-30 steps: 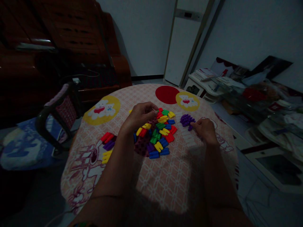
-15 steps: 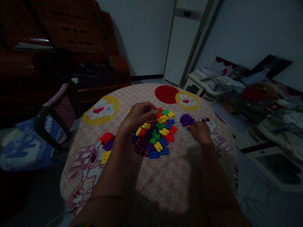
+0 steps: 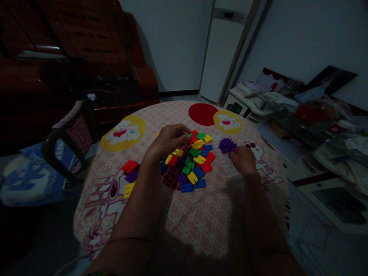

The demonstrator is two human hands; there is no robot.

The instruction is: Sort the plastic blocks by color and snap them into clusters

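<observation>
The purple blocks (image 3: 227, 145) lie clustered on the right part of the round worktop (image 3: 201, 218), and the right hand (image 3: 243, 159) has its fingertips pinched at their near right edge, though whether it grips one cannot be told. Just left of them spreads a loose pile of red, yellow, green and blue blocks (image 3: 193, 177), over which the left hand (image 3: 174, 138) hovers with fingers curled, its grasp unclear, while a red block (image 3: 130, 166) lies beyond the left forearm, beside a purple one.

Both arms (image 3: 140, 203) reach over the table (image 3: 198, 214); the left hand (image 3: 171, 141) arches, fingers bent, while the right hand (image 3: 243, 159) curls inward.
</observation>
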